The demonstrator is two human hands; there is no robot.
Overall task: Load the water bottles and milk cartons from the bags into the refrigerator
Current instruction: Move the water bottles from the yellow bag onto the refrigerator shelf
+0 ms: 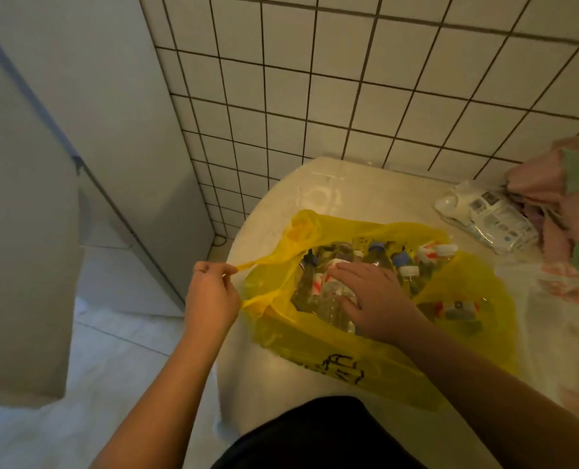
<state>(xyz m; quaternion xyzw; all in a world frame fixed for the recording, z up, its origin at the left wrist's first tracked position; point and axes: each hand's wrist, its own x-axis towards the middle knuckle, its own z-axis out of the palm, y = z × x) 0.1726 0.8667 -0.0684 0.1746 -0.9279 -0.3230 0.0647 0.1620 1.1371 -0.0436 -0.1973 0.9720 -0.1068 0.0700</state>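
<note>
Head view, looking down at the surface (315, 184):

- The yellow bag (332, 353) lies open on the surface. The water bottles (406, 262) are still inside it, lying crowded with their caps towards the tiled wall (349, 79).
- The bag handle (257, 264) is pinched between the thumb and curled fingers (213, 269) of the left hand (210, 296) and drawn taut to the left, so the mouth is held wide.
- The right hand (376, 299) is inside the mouth. Its fingers (342, 269) are slightly spread over a clear bottle (332, 296), with the thumb against its near side.
- For a clean lift, tension on the handle should be kept. The bottle should be gripped round its body and drawn out along the opening, so that the film is not snagged and neighbouring bottles are not dragged.
- The refrigerator (78, 113) is judged to be the pale cabinet at left; no open door is seen, so a free hand will be needed.
- A white packet (484, 221) and a pink bag (558, 191) lie at right. Milk cartons cannot be made out.
</note>
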